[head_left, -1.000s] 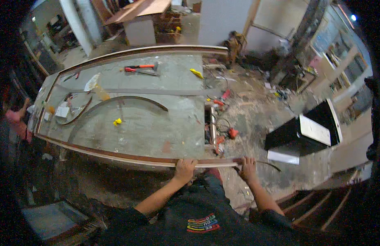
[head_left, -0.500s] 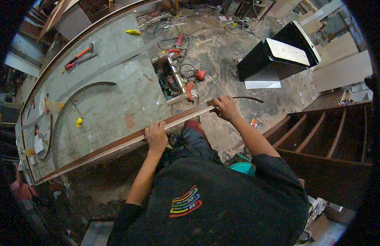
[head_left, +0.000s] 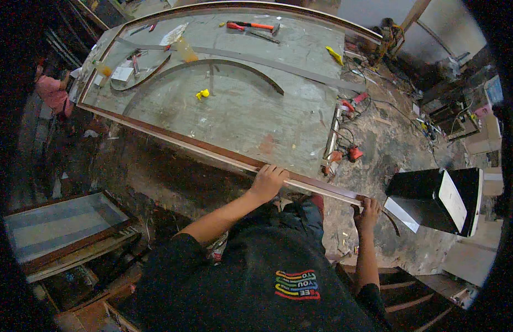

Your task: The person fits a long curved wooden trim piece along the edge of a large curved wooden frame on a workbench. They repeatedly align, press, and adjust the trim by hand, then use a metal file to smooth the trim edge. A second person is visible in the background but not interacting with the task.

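Observation:
A long wooden frame rail (head_left: 173,138), dark brown on top and pale along its side, runs along the near edge of the grey tabletop. My left hand (head_left: 269,182) is closed over the rail with its fingers curled across the top. Farther right, near the rail's end, my right hand (head_left: 368,213) grips it together with a thin brown edging strip (head_left: 393,222). The strip's loose end curves out past my right hand. How far the strip lies along the rail is hard to make out.
On the grey tabletop (head_left: 240,122) lie a hammer (head_left: 262,26), a curved dark strip (head_left: 240,66), a long grey strip (head_left: 300,71) and a yellow piece (head_left: 202,94). A black cabinet (head_left: 417,191), cables and red power tools (head_left: 354,153) are at the right. A person (head_left: 54,91) is at far left.
The view has swung left, so table and cabinet appear shifted and turned, and the glazed frame at lower left shows more fully. Both hands still hold the rail.

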A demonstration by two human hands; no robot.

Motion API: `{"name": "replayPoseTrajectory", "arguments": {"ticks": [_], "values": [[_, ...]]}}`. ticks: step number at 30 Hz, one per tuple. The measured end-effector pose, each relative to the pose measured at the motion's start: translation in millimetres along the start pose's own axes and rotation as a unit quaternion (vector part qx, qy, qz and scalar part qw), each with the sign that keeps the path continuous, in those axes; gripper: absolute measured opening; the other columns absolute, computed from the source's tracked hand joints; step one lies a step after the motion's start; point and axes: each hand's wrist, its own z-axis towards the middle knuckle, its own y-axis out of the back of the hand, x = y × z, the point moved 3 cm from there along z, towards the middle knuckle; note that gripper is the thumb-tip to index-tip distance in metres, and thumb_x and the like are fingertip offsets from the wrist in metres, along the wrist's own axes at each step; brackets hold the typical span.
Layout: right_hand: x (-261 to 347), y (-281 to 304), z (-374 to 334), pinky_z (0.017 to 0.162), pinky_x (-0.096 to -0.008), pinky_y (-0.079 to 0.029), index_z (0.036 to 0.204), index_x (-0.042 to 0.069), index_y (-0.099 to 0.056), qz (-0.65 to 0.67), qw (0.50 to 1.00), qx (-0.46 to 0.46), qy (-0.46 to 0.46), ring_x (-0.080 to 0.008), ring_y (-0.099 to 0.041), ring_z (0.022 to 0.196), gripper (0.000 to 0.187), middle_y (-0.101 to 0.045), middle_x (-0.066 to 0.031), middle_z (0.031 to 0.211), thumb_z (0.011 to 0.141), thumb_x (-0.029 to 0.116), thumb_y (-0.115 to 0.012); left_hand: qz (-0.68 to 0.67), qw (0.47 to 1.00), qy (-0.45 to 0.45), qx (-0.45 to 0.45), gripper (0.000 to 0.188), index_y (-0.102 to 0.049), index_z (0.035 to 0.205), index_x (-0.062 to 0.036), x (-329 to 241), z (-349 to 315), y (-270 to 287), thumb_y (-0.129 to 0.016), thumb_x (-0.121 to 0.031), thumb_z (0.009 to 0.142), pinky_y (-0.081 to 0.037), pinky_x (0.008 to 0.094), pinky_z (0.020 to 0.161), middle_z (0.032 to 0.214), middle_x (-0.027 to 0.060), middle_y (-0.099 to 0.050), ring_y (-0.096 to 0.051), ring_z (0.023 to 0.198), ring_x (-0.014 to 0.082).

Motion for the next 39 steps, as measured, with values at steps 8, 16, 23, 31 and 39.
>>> {"name": "replayPoseTrajectory", "arguments": {"ticks": [8,16,23,31,39], "values": [[-22,-8,1,0.085,-0.0478,-0.044,0.109,0.019,-0.067,-0.06,0.997,0.047,0.003,-0.0336,-0.058,0.098,0.038,-0.06,-0.0094,0.1,0.078,0.034,-0.084,-0.003,1.0,0.012,-0.012,0.019,-0.067,0.096,-0.012,-8,0,-8,-0.073,-0.016,0.079,-0.047,0.0425,0.084,0.094,0.0055,-0.064,-0.063,0.097,0.0277],[-11,0,0,0.087,-0.0467,-0.044,0.111,0.02,-0.067,-0.018,0.999,0.014,0.022,-0.0324,-0.059,0.097,0.04,-0.06,-0.0077,0.098,0.076,0.029,-0.085,0.013,0.995,-0.013,-0.094,0.014,-0.069,0.095,-0.014,-8,-5,-10,-0.067,-0.012,0.081,-0.045,0.0412,0.084,0.09,0.0051,-0.063,-0.061,0.095,0.0266],[-26,-5,-5,0.087,-0.0469,-0.048,0.113,0.022,-0.071,0.013,1.0,0.027,-0.009,-0.0339,-0.06,0.103,0.042,-0.066,-0.0088,0.104,0.075,0.026,-0.086,0.004,0.999,-0.032,-0.029,0.017,-0.07,0.095,-0.0142,1,-8,-19,-0.07,-0.011,0.078,-0.043,0.0477,0.084,0.091,0.0075,-0.064,-0.061,0.092,0.0321],[-76,42,-30,0.108,-0.0496,-0.039,0.134,0.013,-0.058,-0.044,0.991,0.037,-0.117,-0.0364,-0.056,0.121,0.067,-0.063,-0.0133,0.121,0.082,0.049,-0.081,0.02,0.996,0.041,0.079,0.035,-0.068,0.107,-0.0123,-6,-2,-3,-0.084,-0.025,0.079,-0.04,0.0478,0.096,0.106,0.0086,-0.064,-0.058,0.108,0.0324],[-111,47,-45,0.109,-0.0491,-0.038,0.135,0.015,-0.059,-0.063,0.988,0.076,-0.117,-0.0346,-0.056,0.121,0.063,-0.062,-0.0121,0.124,0.084,0.048,-0.078,0.037,0.991,0.014,0.13,0.044,-0.066,0.112,-0.0107,-55,28,-9,-0.085,-0.032,0.079,-0.039,0.0492,0.099,0.11,0.0095,-0.064,-0.058,0.11,0.0336]]}}
